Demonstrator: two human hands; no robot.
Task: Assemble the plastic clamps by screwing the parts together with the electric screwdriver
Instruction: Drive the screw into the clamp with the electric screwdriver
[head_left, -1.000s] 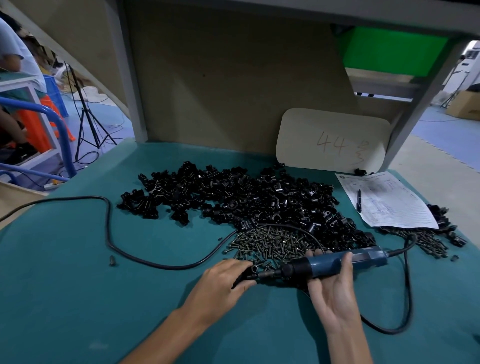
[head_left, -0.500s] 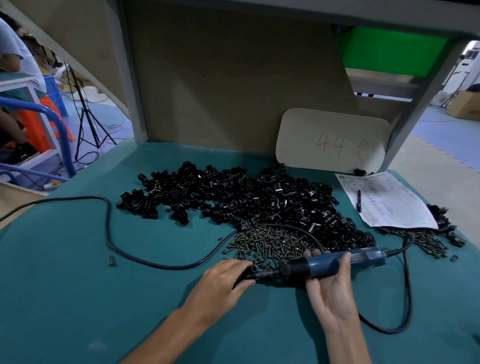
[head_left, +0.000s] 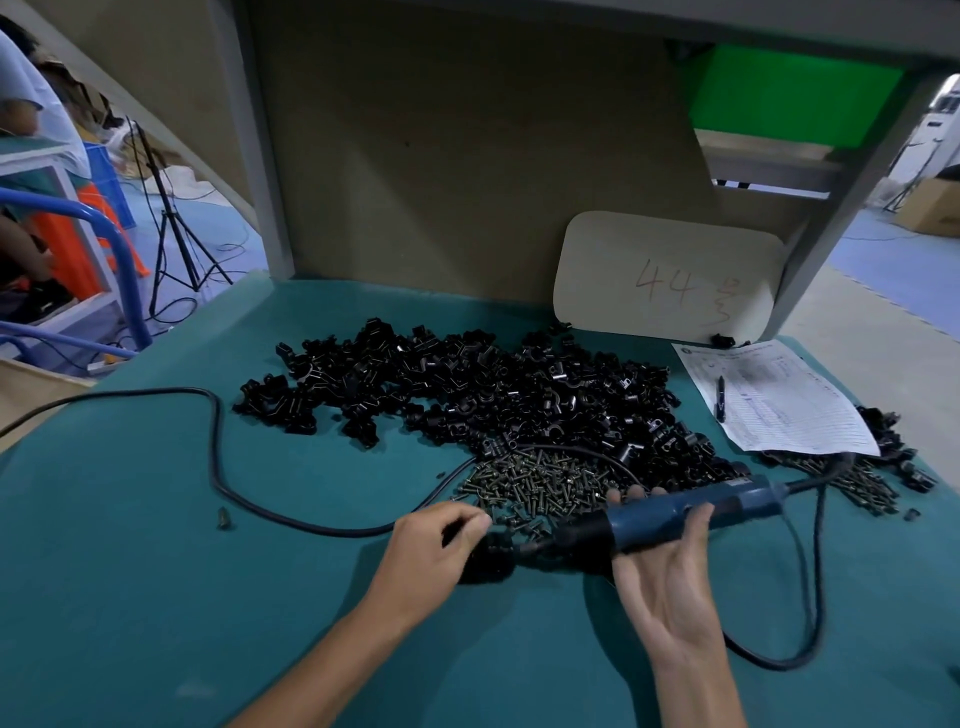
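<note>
Compared with a second ago, the electric screwdriver (head_left: 685, 512) is sitting slightly farther toward the right edge of the bench (head_left: 156, 545), with its bit still pointing at the clamp (head_left: 488, 561). The right hand (head_left: 670, 571) is wrapping the blue barrel. The left hand (head_left: 436, 545) is curling around the clamp near the front edge, just beside the loose screws (head_left: 540, 483). Judgement: this screw is probably nearly seated. The pile of clamp parts (head_left: 493, 395) is waiting behind.

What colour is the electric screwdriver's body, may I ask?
The electric screwdriver is blue; head view shows it best.
</note>
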